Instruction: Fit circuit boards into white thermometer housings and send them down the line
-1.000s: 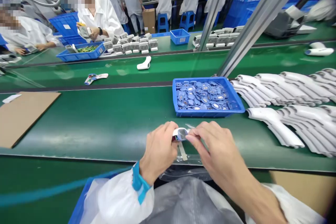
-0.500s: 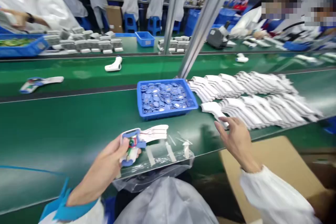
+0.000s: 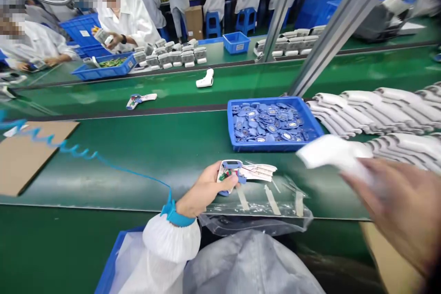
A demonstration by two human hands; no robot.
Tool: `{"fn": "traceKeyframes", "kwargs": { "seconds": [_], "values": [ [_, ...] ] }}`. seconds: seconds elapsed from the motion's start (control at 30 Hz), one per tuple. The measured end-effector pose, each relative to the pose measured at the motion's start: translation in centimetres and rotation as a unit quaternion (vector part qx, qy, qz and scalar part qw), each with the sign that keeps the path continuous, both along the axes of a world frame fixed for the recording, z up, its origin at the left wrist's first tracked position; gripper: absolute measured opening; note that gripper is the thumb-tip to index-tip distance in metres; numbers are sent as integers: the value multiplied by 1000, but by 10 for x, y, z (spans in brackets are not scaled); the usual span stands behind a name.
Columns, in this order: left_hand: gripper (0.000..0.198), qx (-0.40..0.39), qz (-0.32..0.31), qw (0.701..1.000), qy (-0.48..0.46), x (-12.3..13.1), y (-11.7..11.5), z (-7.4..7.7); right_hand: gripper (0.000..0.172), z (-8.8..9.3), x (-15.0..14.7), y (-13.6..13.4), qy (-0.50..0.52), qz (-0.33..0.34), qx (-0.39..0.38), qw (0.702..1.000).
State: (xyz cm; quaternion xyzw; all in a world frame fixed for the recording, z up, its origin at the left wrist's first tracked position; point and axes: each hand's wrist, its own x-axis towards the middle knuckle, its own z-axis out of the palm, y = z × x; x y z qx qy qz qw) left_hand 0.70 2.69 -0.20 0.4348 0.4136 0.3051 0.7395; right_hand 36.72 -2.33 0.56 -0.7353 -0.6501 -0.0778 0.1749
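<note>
Gripping an open blue-and-white thermometer half (image 3: 241,172), wiring face-up for access, the left hand (image 3: 203,190) hovers over the green bench (image 3: 138,161); fingers of the right hand (image 3: 396,206) clasp a white plastic shell (image 3: 330,154) nearby.

**Electronics assembly factory, production floor.** Long green conveyor benches (image 3: 144,147) run in parallel rows. A blue tray (image 3: 272,147) of small blue parts sits at the near bench's far edge, with white plastic housings (image 3: 379,103) ranked just beside it. Workers in white coats (image 3: 132,18). Blue crates (image 3: 82,30). Aluminium frame posts (image 3: 347,9).
</note>
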Motion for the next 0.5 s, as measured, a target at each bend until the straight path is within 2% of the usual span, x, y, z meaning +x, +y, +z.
{"fn": "traceKeyframes", "kwargs": {
  "seconds": [0.03, 0.07, 0.13, 0.2, 0.27, 0.33, 0.4, 0.5],
  "values": [
    [49, 3, -2, 1000, -5, 0, 0, 1, 44, 6, -25, -2, -44, 104, 47, 993],
    [49, 6, -3, 1000, -10, -1, 0, 2, 32, 11, -51, -2, -71, 166, 71, 981],
    [53, 11, -2, 1000, -23, -1, -1, 4, 24, 18, -96, 2, -106, 261, 100, 954],
    [59, 16, 1, 999, -35, -1, -1, 4, 23, 22, -123, 5, -116, 306, 87, 941],
    [60, 16, 11, 999, -39, -3, -3, 4, 22, 22, -129, 4, -107, 319, 73, 939],
    [54, 2, 32, 999, -29, -4, -3, 2, 24, 18, -121, -1, -79, 323, 74, 940],
    [51, -19, 64, 998, 1, -6, -2, -1, 25, 8, -108, -7, -56, 326, 68, 941],
    [48, -34, 146, 986, 69, -10, 4, -3, 21, -13, -99, -11, -79, 321, 34, 943]
  ]
}}
